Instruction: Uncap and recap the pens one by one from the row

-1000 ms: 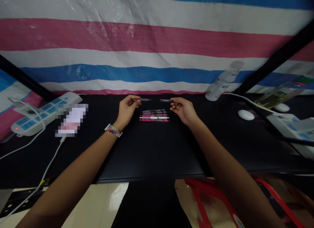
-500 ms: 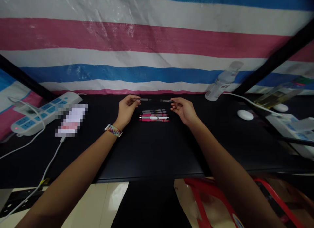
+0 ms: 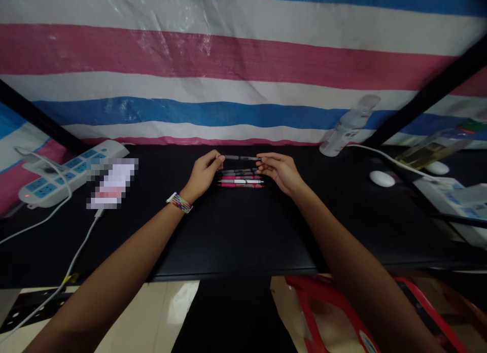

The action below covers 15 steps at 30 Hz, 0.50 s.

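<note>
My left grip [image 3: 204, 173] and right grip [image 3: 280, 171] pinch a dark pen [image 3: 242, 158] by its ends; uneven release could nudge the pen row [image 3: 241, 181].

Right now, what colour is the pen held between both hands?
The pen looks black and grey, in the head view.

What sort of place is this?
Probably a makeshift desk or workspace, though I can't tell where: a black table has pens lying side by side and a power strip on it, with a striped sheet behind.
</note>
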### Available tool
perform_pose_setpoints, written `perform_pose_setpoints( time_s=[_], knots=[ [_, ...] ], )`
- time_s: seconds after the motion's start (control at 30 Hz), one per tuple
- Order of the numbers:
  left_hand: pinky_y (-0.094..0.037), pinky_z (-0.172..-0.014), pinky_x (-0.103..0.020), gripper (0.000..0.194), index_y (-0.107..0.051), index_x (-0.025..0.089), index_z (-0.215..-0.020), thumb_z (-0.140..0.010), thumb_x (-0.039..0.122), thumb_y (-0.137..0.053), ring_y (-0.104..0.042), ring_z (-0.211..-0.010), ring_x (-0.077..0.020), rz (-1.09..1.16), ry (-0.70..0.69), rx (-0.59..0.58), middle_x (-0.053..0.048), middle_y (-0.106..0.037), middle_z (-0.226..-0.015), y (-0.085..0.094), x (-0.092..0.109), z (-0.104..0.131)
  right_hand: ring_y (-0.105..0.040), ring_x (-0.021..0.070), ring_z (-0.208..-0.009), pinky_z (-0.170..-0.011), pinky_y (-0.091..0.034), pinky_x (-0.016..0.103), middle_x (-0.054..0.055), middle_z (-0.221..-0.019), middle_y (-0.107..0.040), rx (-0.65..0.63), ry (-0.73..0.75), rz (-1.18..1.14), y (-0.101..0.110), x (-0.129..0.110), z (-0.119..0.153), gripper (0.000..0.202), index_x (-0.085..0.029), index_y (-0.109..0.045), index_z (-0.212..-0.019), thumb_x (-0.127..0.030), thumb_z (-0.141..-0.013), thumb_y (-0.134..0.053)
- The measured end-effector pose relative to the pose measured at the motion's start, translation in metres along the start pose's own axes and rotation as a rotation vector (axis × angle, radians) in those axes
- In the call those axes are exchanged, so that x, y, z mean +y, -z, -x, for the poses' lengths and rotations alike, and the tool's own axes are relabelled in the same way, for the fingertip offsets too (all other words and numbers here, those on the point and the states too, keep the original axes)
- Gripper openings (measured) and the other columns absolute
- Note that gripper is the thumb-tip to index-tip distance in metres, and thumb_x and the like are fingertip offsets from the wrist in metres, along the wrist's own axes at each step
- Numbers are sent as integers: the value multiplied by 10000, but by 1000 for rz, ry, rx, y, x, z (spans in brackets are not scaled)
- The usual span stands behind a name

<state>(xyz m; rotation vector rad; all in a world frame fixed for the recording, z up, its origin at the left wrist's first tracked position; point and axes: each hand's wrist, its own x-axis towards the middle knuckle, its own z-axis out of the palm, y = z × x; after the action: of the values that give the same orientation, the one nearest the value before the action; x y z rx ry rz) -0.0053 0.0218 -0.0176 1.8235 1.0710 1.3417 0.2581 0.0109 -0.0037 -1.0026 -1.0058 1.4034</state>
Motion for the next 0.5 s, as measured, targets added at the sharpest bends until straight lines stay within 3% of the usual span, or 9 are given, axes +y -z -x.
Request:
perform_pose_setpoints(
  time_s=[0.17, 0.4, 0.5],
  knots=[
    [-501, -734, -316, 128, -715, 225, -956, -963, 352, -728, -648, -759, -179, 40, 22, 8, -16, -699, -822, -2, 2, 1, -710, 164, -710, -803, -660, 365, 80, -809, -803, -20, -4, -12, -1, 1, -1, 126, -163, -881, -920, -199, -801, -861],
    [-463, -677, -307, 224, -728, 216, -899, -974, 427, -731, -624, -694, -174, -55, 58, 21, -8, -673, -741, -1, 0, 1, -713, 168, -727, -835, -673, 391, 83, -818, -803, -36, 6, 4, -2, 2, 0, 110, -172, -886, -931, -212, -829, -875],
    [-436, -643, -314, 407, -668, 223, -758, -1054, 501, -638, -581, -642, -164, -106, 38, 26, -9, -645, -681, 0, 0, 2, -729, 183, -779, -901, -682, 433, 76, -838, -803, -46, 9, 28, -4, 2, 2, 106, -194, -882, -935, -199, -829, -886]
  ],
)
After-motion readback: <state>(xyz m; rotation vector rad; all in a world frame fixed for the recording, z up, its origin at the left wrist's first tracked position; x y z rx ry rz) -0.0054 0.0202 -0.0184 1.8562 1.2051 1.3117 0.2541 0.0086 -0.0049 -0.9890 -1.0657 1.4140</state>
